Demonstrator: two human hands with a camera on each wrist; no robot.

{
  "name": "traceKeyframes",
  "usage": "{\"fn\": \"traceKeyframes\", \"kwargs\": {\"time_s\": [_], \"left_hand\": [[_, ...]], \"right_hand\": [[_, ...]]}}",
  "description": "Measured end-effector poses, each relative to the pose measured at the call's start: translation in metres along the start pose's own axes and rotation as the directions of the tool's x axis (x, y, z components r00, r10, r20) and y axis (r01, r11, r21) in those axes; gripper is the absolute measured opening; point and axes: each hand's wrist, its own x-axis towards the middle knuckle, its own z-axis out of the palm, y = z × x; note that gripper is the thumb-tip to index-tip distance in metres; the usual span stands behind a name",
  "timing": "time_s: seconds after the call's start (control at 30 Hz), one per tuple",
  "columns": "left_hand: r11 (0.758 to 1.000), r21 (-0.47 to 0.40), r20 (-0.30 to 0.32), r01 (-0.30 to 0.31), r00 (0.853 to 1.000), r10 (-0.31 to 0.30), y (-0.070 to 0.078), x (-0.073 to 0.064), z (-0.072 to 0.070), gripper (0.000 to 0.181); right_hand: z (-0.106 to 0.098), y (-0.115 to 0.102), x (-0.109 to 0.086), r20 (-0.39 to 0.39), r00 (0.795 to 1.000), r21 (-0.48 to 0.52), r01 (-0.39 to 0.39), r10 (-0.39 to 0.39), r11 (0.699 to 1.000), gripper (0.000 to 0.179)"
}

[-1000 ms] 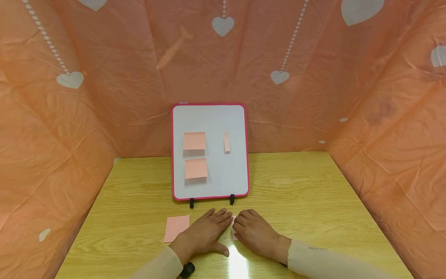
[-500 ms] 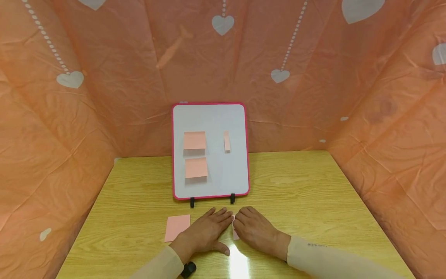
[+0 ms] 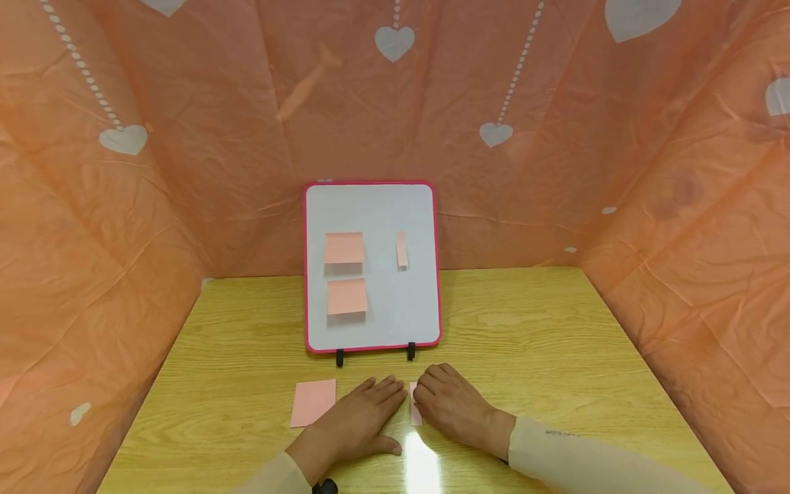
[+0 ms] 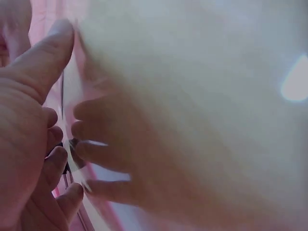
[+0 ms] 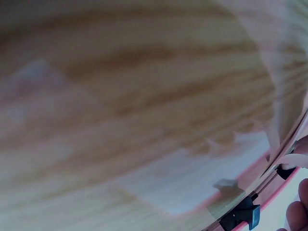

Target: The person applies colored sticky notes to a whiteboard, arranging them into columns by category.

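Observation:
My left hand (image 3: 361,422) lies palm down on the wooden table with straight fingers; its fingertips end just left of a narrow pink sticky note strip (image 3: 415,405). Over the right side of that strip, my right hand (image 3: 455,406) has curled fingers that grip it, partly covering it. In the right wrist view a pale edge of the strip (image 5: 292,160) shows between the fingers (image 5: 298,214). A square pink sticky note (image 3: 311,401) lies on the table left of my left hand, one corner hidden by it. The left wrist view shows that hand's thumb (image 4: 45,57) and bent-looking fingertips close to the tabletop.
Behind the hands a pink-framed whiteboard (image 3: 382,206) stands on black feet (image 3: 411,351). Two square pink notes (image 3: 344,248) and a narrow strip (image 3: 402,249) are stuck to it. An orange cloth with white hearts (image 3: 395,137) encloses the table (image 3: 524,329).
My left hand has slid slightly left and down, opening a small gap to the strip. My right hand stays nearly in place at the strip. The whiteboard and its notes are unchanged.

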Motion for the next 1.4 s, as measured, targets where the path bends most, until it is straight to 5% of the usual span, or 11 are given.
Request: {"fn": "traceKeyframes", "kwargs": {"time_s": [0.2, 0.47, 1.13, 1.4], "left_hand": [[0.992, 0.091, -0.054, -0.086, 0.994, 0.091, 0.009, -0.015, 0.005, 0.08], [0.975, 0.154, -0.102, -0.159, 0.979, 0.176, 0.018, -0.013, 0.012, 0.082], [0.963, 0.207, -0.121, -0.174, 0.972, 0.202, 0.022, -0.013, 0.02, 0.08], [0.973, 0.156, -0.1, -0.169, 0.977, 0.186, 0.024, -0.013, 0.018, 0.08]], "right_hand": [[-0.002, 0.002, 0.0, 0.016, 1.0, -0.037, -0.001, 0.002, 0.999, 0.022], [-0.001, 0.001, 0.002, -0.011, 1.0, 0.01, -0.016, 0.016, 1.0, 0.021], [0.003, 0.018, 0.014, 0.035, 0.995, -0.052, -0.086, 0.088, 0.995, 0.012], [0.008, 0.027, 0.019, 0.031, 0.993, -0.071, -0.113, 0.115, 0.991, 0.009]]}}
